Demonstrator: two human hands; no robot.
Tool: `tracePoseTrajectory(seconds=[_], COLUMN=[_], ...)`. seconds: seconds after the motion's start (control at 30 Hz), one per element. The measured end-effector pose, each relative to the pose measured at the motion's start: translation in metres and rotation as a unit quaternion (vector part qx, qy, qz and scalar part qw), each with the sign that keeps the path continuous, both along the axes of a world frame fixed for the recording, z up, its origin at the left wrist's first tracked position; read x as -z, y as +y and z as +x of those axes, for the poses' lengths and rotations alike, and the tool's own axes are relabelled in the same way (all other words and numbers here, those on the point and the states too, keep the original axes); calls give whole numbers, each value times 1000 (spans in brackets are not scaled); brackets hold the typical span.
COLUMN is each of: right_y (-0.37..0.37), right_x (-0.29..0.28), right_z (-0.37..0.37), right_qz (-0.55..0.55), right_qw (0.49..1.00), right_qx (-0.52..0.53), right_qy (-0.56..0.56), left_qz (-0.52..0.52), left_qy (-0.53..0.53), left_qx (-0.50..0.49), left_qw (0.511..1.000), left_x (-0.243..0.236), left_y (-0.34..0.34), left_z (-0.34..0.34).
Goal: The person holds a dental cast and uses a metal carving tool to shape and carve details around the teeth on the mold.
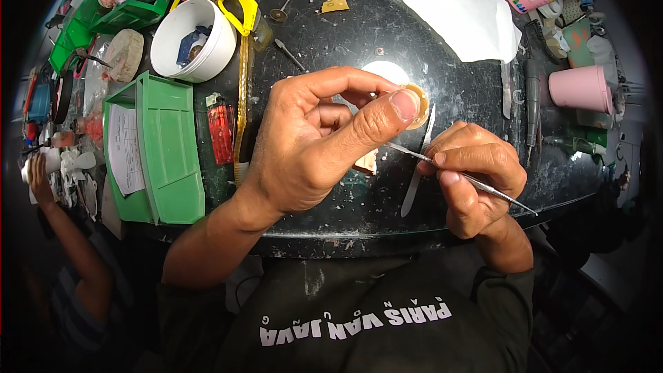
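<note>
Held above the worktop [359,211] near its front edge, the left hand [307,141] pinched a small, rounded amber piece [418,112] between thumb and forefinger, its other fingers curled loosely. The right hand [483,176], wrist bent inward, had its fingers closed pen-fashion around a slim metal tool [507,199]; one end angled toward the left thumb, though whether they touched could not be told. Toward the far left corner, a white tub [222,48] contained blue and brown bits [193,46]. Nearer the front edge, on the left, a green bin [173,173] held a printed sheet [124,155]. By the right edge stood a pink cup [579,90], its contents hidden.
</note>
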State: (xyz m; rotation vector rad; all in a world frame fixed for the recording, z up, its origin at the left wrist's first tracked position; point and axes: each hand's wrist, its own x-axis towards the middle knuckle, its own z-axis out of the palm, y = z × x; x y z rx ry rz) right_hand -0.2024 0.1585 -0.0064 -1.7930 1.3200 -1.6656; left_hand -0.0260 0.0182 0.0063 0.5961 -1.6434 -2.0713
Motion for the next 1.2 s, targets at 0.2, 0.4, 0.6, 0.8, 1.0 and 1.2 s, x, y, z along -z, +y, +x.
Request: tracePoseTrajectory(seconds=[0.2, 0.4, 0.6, 0.8, 1.0, 1.2], right_y=[-2, 2, -3, -6, -7, -3], right_x=[-1, 4, 2, 4, 7, 3], right_z=[0, -8, -6, -4, -4, -6], right_qz=[0, -30, 7, 4, -5, 3], right_qw=[1000, 997, 982, 981, 983, 982], right_qx=[-13, 66, 154, 158, 152, 149], right_qy=[10, 20, 112, 115, 105, 118], left_qz=[0, 3, 15, 18, 17, 15], left_qy=[-1, 15, 21, 11, 7, 11], left_qx=[4, -23, -61, -53, -50, -48], left_qw=[1000, 1000, 998, 998, 999, 999], left_x=[-1, -1, -2, -2, -1, -1], left_y=[0, -1, -1, 1, 1, 1], left_z=[0, 0, 0, -1, -1, 0])
